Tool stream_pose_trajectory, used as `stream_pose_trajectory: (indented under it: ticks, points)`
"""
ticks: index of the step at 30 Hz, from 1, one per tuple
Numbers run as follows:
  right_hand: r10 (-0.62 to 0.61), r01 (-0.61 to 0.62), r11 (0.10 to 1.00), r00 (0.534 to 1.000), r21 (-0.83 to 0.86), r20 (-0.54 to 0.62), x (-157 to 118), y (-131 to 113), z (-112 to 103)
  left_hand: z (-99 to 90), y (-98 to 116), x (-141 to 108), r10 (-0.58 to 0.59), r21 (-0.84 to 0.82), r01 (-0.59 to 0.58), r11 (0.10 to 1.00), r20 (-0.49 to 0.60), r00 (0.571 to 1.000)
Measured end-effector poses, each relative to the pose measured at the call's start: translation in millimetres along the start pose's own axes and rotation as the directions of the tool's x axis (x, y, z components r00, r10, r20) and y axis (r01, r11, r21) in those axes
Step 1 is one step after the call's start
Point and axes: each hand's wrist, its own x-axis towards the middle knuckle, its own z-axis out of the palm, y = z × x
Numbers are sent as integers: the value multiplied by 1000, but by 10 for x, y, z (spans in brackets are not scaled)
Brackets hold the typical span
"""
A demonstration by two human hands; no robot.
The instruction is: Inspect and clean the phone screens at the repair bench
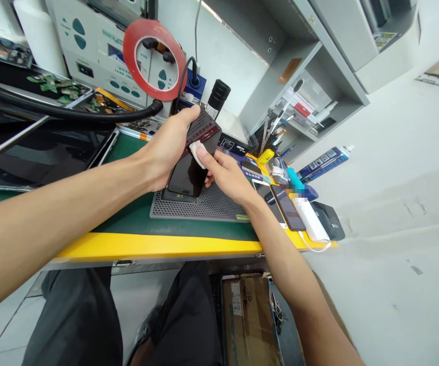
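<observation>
My left hand [170, 145] is wrapped round the left edge of a dark smartphone [186, 175], thumb at its top end. The phone is tilted above the bench, and its upper part carries a film or label with red and white print. Between the fingers of my right hand [229, 175] is a small white wipe [197, 154], pressed against the phone's face near the middle. Some fingers of my right hand are hidden behind the phone's right edge. Beneath both hands lies a grey perforated mat [219, 206], with a dark flat object [177, 196] on it, partly covered by the phone.
A roll of red tape [130, 53] hangs before a white soldering station [101, 48]. A black hose [101, 117] crosses the left side above dark screens [44, 147]. At right lie two phones [288, 208], a white power strip [311, 221] and a blue tube [324, 163]. The bench has a yellow edge [158, 245].
</observation>
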Motion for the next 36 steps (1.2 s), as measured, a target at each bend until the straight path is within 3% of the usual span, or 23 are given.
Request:
stream_pose_trajectory:
  ticks: [14,26,36]
  points:
    - [-14,14,1000,1000,-8,1,2,6,-1,-3,18,-28,7,44,-8,999,42,999]
    - [-12,12,1000,1000,-4,-10,-21,-28,12,11,6,-15,5,4,-5,1000,-11,1000]
    - [-31,31,999,1000,-8,-8,-26,-28,6,18,15,-31,18,-24,-16,1000,51,999]
